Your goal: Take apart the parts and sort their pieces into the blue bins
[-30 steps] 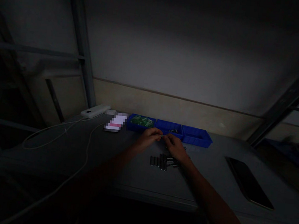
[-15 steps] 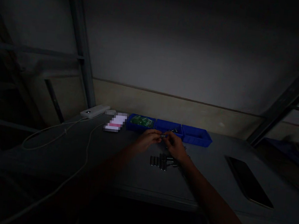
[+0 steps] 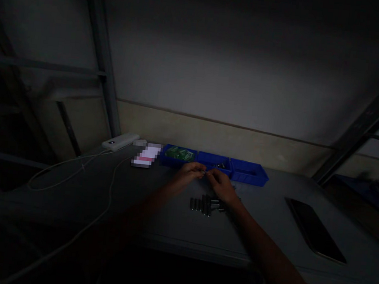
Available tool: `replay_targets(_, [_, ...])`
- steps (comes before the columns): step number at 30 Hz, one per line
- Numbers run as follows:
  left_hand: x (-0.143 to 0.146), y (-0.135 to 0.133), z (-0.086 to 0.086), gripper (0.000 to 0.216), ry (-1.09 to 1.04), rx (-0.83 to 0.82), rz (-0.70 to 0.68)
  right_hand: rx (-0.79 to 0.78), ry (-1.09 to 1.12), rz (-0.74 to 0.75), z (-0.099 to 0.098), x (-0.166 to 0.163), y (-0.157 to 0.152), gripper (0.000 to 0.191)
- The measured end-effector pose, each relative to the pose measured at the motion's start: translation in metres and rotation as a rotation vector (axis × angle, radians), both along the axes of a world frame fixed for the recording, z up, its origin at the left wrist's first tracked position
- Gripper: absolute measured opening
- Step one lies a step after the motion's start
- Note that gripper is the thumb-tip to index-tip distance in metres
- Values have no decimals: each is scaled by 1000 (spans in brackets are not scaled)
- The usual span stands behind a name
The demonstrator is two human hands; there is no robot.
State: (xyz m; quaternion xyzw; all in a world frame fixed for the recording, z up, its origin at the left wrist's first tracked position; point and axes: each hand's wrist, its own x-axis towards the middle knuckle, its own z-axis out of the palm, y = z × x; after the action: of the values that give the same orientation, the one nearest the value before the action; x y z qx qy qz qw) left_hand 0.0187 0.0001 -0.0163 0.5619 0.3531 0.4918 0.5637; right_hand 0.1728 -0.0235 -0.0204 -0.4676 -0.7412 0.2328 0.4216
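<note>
My left hand (image 3: 190, 173) is closed in a pinch just in front of the blue bins. Between its fingertips sits a small shiny metal cylinder (image 3: 204, 173), mostly covered by the fingers. From the other side my right hand (image 3: 221, 184) meets it, thumb and fingers pinched at the cylinder's end. The dim light hides the finer detail of the piece. Below the hands, several similar metal cylinders (image 3: 197, 204) lie on the grey table (image 3: 167, 221), some side by side in a row, others in a loose cluster partly behind my right wrist.
Behind my hands stand a blue bin (image 3: 174, 162) with green packets (image 3: 179, 153), a middle blue bin (image 3: 208, 156) with small metal pieces, and a right blue bin (image 3: 249, 179). A lit phone (image 3: 147, 155), white power bank (image 3: 121, 141) and cable (image 3: 111, 192) lie left; a dark tablet (image 3: 315, 230) lies right.
My fingertips have drawn closer together over the metal cylinder, so less of it shows. My left hand has shifted slightly; the cylinders on the table stay in place.
</note>
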Motion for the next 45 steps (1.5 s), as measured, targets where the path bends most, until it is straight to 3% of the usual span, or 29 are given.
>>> replay_targets(11, [2, -3, 4, 24, -60, -39, -26, 57, 32, 27, 1, -2, -2, 20])
replay_targets(21, [3, -9, 10, 5, -70, -102, -36, 120, -45, -14, 0, 0, 0, 15])
replay_targets(27, [3, -9, 9, 14, -72, -97, -40, 120, -39, -41, 1, 0, -1, 15])
replay_targets(35, [3, -4, 0, 19, -100, -32, -69, 30, 44, -58, 4, 0, -2, 26])
replay_targets(45, [4, 0, -5, 17, 10, 59, -83, -42, 76, -37, 3, 2, 1, 37])
